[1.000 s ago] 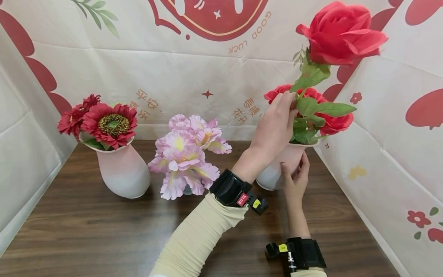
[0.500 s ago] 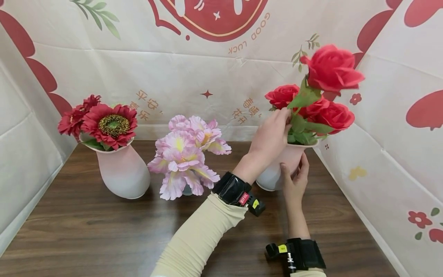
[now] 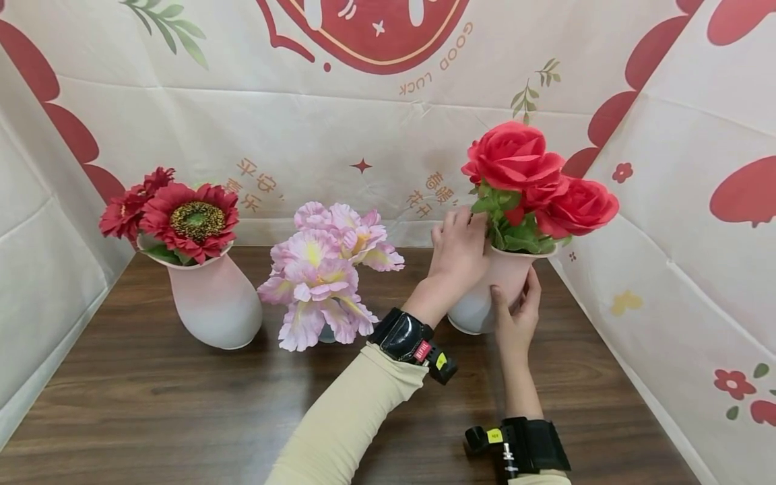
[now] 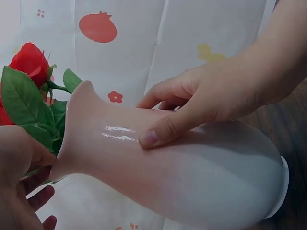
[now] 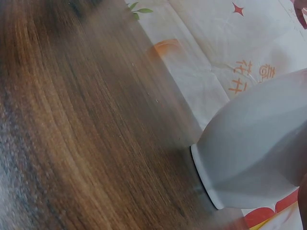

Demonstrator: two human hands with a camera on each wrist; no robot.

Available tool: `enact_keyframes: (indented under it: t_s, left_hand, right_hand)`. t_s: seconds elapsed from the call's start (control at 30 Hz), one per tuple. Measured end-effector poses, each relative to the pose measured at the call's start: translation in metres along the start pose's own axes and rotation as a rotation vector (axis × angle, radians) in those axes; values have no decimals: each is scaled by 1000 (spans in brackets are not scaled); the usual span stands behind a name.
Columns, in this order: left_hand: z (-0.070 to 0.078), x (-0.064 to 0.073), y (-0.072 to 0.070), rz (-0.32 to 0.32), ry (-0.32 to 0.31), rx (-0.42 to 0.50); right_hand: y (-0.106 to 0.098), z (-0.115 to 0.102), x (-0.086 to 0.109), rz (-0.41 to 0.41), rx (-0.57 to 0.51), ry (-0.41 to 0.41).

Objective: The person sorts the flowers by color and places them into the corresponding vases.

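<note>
A pink-and-white vase stands on the right side of the table with several red roses in its mouth. My right hand grips the vase's side; in the left wrist view its thumb lies across the glossy wall. Beside the rim is my left hand, fingers loosely bent and holding no stem. The left wrist view has this left hand close against the flared rim, near green leaves. Only the lower vase body shows clearly in the right wrist view.
Pink iris-like flowers stand mid-table, their container mostly hidden. At the left, another pink-and-white vase holds dark red flowers. Printed cloth walls the brown wooden table at the back and sides.
The tall rose has gone down into the right vase and tipped left among the other roses. My left hand has let go of its stem and lowered beside the rim. My right hand stays put.
</note>
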State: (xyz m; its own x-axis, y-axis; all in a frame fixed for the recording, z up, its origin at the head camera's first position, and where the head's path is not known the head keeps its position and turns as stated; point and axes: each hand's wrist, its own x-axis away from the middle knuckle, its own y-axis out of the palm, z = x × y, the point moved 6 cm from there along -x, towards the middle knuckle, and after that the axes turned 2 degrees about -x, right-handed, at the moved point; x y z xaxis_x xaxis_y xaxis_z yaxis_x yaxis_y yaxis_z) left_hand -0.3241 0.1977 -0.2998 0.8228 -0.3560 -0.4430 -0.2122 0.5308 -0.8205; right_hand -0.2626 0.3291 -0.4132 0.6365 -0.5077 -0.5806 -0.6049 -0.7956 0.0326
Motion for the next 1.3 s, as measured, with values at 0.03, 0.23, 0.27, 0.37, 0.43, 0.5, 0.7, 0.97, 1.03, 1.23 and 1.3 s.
enact_keyframes:
  t_s: [0.03,0.23,0.27,0.37,0.43,0.5,0.7,0.97,1.03,1.23,1.3]
  left_hand:
    - [-1,1,-1,-5,-2,14]
    - [-13,10,-7,11,-9,138]
    - [-16,12,-8,17,-11,154]
    - [-26,18,-9,22,-25,206]
    - [-34,25,-10,22,-33,252]
    - [-44,36,-10,24,-19,343]
    - [-76,86,-12,44,57,539]
    - [-126,154,-5,70,35,608]
    - [-144,169,-2,1,-94,556]
    - [-186,204,-19,72,-126,430]
    - [-198,214,-28,137,-84,402]
  right_hand:
    - [1,-1,0,1,-4,0]
    - [4,-4,1,7,-7,2]
    - [4,-4,1,8,-6,4]
    - [5,-4,1,7,-4,5]
    - [6,-3,1,4,-2,10]
    - [7,-3,2,-2,0,14]
    - [8,-5,1,-22,21,20]
    - [4,-4,-2,-22,45,29]
    - [2,-5,-2,-17,51,33]
    - [-3,-5,0,-14,73,67]
    - [-3,-6,0,-17,74,72]
